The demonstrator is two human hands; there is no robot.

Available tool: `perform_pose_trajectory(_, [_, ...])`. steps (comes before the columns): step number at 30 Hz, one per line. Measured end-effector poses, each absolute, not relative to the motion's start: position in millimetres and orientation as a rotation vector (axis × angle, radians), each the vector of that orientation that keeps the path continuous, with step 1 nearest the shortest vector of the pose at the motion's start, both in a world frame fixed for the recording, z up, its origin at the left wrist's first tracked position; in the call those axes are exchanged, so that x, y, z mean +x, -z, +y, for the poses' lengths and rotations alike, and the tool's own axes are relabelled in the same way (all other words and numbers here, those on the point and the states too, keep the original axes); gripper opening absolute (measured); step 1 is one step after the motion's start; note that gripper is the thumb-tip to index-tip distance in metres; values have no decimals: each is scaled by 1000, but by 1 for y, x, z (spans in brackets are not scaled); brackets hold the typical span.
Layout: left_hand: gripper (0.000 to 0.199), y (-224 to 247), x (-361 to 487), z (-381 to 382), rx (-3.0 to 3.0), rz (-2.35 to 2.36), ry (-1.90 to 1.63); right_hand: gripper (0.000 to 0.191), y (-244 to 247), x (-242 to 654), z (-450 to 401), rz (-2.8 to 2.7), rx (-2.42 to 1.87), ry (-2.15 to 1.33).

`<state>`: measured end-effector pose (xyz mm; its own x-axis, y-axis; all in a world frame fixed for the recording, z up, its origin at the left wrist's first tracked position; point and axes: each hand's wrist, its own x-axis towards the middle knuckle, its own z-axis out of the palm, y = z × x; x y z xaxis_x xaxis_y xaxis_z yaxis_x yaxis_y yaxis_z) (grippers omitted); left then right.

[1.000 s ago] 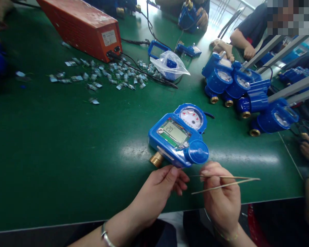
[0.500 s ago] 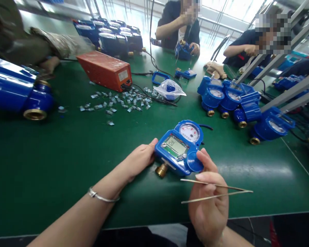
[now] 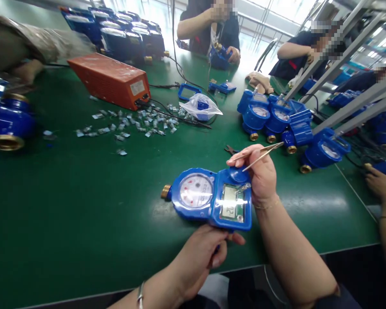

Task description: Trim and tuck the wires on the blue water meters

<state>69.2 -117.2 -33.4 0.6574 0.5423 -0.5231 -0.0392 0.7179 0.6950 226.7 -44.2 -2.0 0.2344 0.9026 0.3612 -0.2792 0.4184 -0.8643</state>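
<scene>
A blue water meter [image 3: 215, 221] lies turned sideways over the green table [image 3: 116, 193], its round dial on the left and its lit display on the right. Under its near edge, my left hand [image 3: 206, 253] grips the body, some fingers hidden below. My right hand [image 3: 260, 171] is at the far right corner, beside the round blue cap [image 3: 239, 174]. Metal tweezers [image 3: 266, 151] are held in that hand, their tips apart over the cap.
An orange box [image 3: 111, 79] with cables stands behind small scattered parts [image 3: 154, 122] and a plastic bag [image 3: 202, 107]. Pliers [image 3: 230, 149] lie beyond my right hand. More blue meters [image 3: 255, 112] stand right, left and behind. Other people sit across and at the right.
The meter has been turned so its dial points left. My left hand has shifted to its near side, and my right hand with the tweezers has moved up to the far side.
</scene>
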Motion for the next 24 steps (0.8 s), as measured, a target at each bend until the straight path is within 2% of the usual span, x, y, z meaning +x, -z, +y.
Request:
perform_pose_trajectory(5, [26, 41, 81, -115, 651, 740, -392, 17, -1, 232, -55, -1060, -847, -629])
perform_pose_trajectory(11, [28, 44, 81, -114, 661, 670, -398, 13, 24, 237, -152, -1099, -1169, -262])
perform_pose_trajectory(15, [30, 45, 82, -111, 679, 670, -403, 16, 42, 226, -191, -1343, -1473, -226])
perform_pose_trajectory(24, [28, 46, 79, -115, 741, 723, -386, 18, 40, 218, -187, -1436, -1542, -149])
